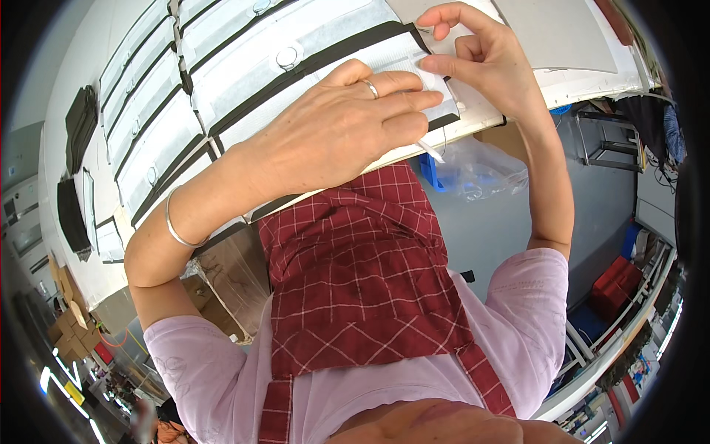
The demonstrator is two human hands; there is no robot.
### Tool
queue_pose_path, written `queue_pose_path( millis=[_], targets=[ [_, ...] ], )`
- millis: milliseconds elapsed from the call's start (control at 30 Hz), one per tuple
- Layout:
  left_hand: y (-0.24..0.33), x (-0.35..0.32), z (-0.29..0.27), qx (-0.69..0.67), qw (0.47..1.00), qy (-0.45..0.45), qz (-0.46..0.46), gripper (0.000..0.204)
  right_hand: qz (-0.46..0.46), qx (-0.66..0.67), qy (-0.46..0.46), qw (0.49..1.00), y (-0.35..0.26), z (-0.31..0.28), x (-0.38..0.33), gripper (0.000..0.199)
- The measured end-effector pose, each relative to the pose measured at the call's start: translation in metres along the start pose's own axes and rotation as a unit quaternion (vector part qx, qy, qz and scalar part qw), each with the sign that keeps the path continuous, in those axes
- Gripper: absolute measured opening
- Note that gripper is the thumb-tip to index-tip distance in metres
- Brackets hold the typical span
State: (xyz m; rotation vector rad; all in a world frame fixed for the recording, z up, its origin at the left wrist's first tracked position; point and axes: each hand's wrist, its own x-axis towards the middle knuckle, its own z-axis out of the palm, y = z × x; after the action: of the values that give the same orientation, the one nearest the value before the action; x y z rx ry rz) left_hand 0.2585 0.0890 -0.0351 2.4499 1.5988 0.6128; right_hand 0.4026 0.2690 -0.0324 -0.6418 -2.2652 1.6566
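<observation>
My left hand (347, 126), with a ring and a bracelet, lies palm down over a white strip with black edging (318, 78). Its fingers stretch to the right across the strip, and its thumb is hidden. From under the index finger a slim white stick-like tool (432, 152) pokes out past the table edge; it seems held beneath the hand. At the strip's right end is my right hand (481, 59). Its thumb tip is at the strip's edge, and its forefinger arches well apart from the thumb. The other fingers are curled, with nothing visible between them.
More white panels (237, 89) with black borders and round clear discs lie in rows on the white table (481, 111). Black strips (72, 214) are stacked at the far left. A clear plastic bag (484, 170) hangs below the edge. A metal-framed stool (610, 140) stands at right.
</observation>
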Motion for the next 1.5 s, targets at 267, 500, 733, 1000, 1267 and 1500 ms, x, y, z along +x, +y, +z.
queue_pose_path(
  millis=[267,500,733,1000,1267,1500],
  targets=[
    [-0.004,0.003,-0.009,-0.019,0.999,0.019,-0.018,0.009,-0.032,0.101,0.067,0.992,0.006,-0.008,-0.008,0.018],
    [-0.013,0.005,-0.008,-0.012,0.999,0.006,-0.041,0.010,-0.224,-0.178,0.048,0.957,0.021,-0.006,-0.029,0.024],
    [-0.018,0.009,-0.018,-0.096,0.983,0.055,-0.145,0.018,-0.176,-0.061,0.101,0.977,0.009,0.003,-0.032,0.020],
    [-0.015,0.013,-0.025,-0.382,0.859,0.097,-0.327,0.020,-0.125,0.073,0.063,0.987,-0.006,0.016,-0.011,0.022],
    [-0.020,0.007,-0.024,-0.406,0.846,0.120,-0.325,0.021,-0.087,0.067,0.019,0.994,-0.009,0.015,0.004,0.009],
    [-0.033,-0.008,-0.024,-0.390,0.847,0.146,-0.331,0.022,-0.034,0.050,-0.035,0.998,-0.008,-0.011,0.023,0.010]
  ],
)
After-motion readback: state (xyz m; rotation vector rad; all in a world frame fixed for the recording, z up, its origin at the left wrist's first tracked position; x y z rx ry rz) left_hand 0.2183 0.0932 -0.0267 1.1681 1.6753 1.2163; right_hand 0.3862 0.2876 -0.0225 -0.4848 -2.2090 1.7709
